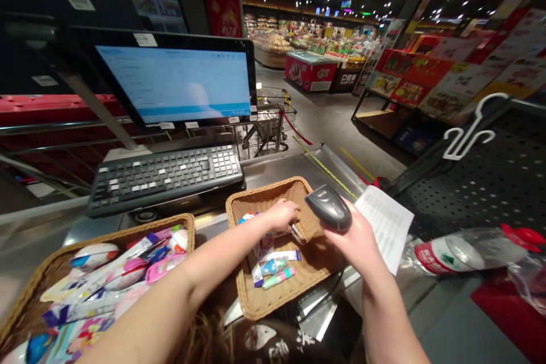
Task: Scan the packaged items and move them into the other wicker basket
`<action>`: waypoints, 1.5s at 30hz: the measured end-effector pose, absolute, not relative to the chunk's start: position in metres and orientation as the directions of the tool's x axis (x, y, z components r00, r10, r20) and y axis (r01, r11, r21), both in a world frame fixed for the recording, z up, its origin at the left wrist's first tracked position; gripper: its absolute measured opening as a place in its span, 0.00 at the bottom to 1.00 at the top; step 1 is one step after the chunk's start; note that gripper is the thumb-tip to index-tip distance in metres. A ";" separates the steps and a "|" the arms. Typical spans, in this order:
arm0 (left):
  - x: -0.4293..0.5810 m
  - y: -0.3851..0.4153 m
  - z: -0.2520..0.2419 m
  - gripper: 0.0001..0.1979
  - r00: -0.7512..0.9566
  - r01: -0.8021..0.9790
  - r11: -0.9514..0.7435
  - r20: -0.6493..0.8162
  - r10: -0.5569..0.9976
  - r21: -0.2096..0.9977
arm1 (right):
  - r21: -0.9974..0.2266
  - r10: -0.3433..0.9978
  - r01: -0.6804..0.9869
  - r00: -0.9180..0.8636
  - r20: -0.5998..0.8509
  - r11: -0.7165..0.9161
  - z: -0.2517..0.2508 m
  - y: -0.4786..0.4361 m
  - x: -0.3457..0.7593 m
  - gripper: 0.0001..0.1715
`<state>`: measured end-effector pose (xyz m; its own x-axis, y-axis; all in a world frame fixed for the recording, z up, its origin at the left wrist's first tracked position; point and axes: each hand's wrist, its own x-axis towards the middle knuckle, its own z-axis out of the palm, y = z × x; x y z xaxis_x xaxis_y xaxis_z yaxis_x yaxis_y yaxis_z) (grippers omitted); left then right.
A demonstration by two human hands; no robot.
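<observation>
My right hand [354, 239] is wrapped round a dark grey barcode scanner [329, 209], its head tilted toward the left over the wicker basket [251, 298]. Inside that basket's far half is my left hand [284, 215], fingers curled in; a small pale edge shows just below them, but what they hold is hidden. Below it on the basket's floor lie a few wrapped sweets: a pink, yellow and green tube [278, 277], a blue patterned packet [273, 266] and a white-and-purple stick packet [281, 256]. My left forearm covers part of the basket's left side.
A second wicker basket [191, 239], full of colourful packets and egg-shaped toys, stands at the left. Behind are a keyboard [170, 173] and monitor [183, 85]. To the right are a printed sheet [384, 222], a clear bottle [464, 251] and a white hanger [469, 131].
</observation>
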<state>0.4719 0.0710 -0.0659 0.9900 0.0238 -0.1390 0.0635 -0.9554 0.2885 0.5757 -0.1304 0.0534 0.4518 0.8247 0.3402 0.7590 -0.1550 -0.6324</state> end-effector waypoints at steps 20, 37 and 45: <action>0.247 0.089 0.065 0.08 0.790 0.309 -0.891 0.432 0.435 0.333 | -0.476 0.832 0.869 0.159 0.531 0.137 0.106 -0.082 0.490 0.30; 0.127 0.104 0.119 0.10 0.392 0.613 -0.772 0.783 0.483 0.168 | -0.323 0.705 0.813 -0.144 0.694 0.484 0.138 -0.021 0.347 0.25; 0.102 0.098 0.116 0.10 0.376 0.637 -0.747 0.770 0.516 0.189 | -0.326 0.753 0.832 -0.157 0.639 0.450 0.111 -0.035 0.311 0.29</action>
